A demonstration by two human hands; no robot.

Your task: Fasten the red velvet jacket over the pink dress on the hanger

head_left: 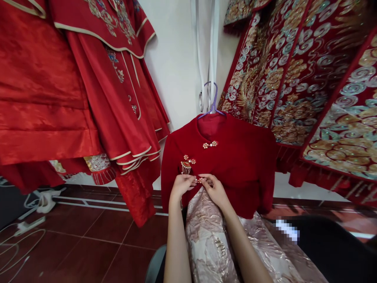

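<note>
A dark red jacket [235,157] with a stand collar hangs in front of me on a purple hanger [214,105]. My left hand [183,186] and my right hand [214,189] meet at its lower front. Between their fingertips is a small jewelled clasp [199,181], each hand pinching one side of it. Whether its two halves are joined is too small to tell. Higher up, a flower-shaped clasp [210,145] sits at the collar, and a fan-shaped tassel brooch [185,167] is on the chest. Shiny pale pink brocade fabric [206,236] lies beneath my forearms.
Red embroidered garments [112,78] hang at left, and heavily beaded ones [282,78] at right. White straps [203,43] run down the wall. On the tiled floor are light-coloured shoes [46,200], a power strip [29,226] and cables. A black surface [332,247] is at lower right.
</note>
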